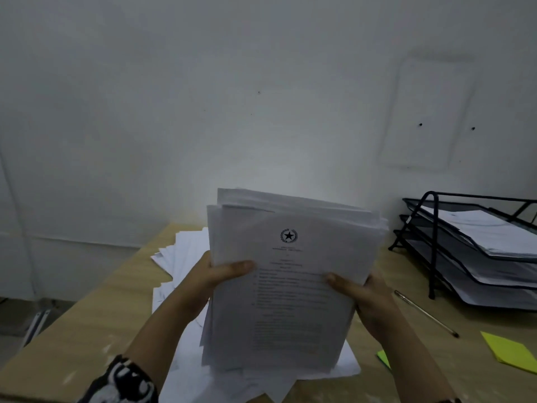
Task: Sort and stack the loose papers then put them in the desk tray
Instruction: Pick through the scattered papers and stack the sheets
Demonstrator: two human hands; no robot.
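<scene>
Pale wall fills the upper view, marked with a few small dark holes and the faint outline of a rectangle at right. Light wood table runs below it, left edge dropping off to the floor. Black wire-mesh desk tray, three tiers, stands at the right rear of the table against the wall; sheets already lie in each tier. Thick stack of papers held up above the table at centre, tilted back toward the wall, edges uneven at the top; top sheet printed, a round emblem with a star near its head, text too blurred to read. Stack is well apart from the tray, left of it. Loose papers lie fanned on the table beneath and behind the stack, more white sheets spread under its lower edge. Left hand grips the stack's left edge, thumb pressed on the top sheet, fingers closed behind it and hidden. Right hand grips the right edge the same way, thumb on top, fingers wrapped behind. Patterned black-and-white sleeve shows at the left forearm. Yellow sticky notes lie on the table at right, a smaller green-yellow one just beside the right forearm. Pen lies diagonally between tray and sticky notes.
</scene>
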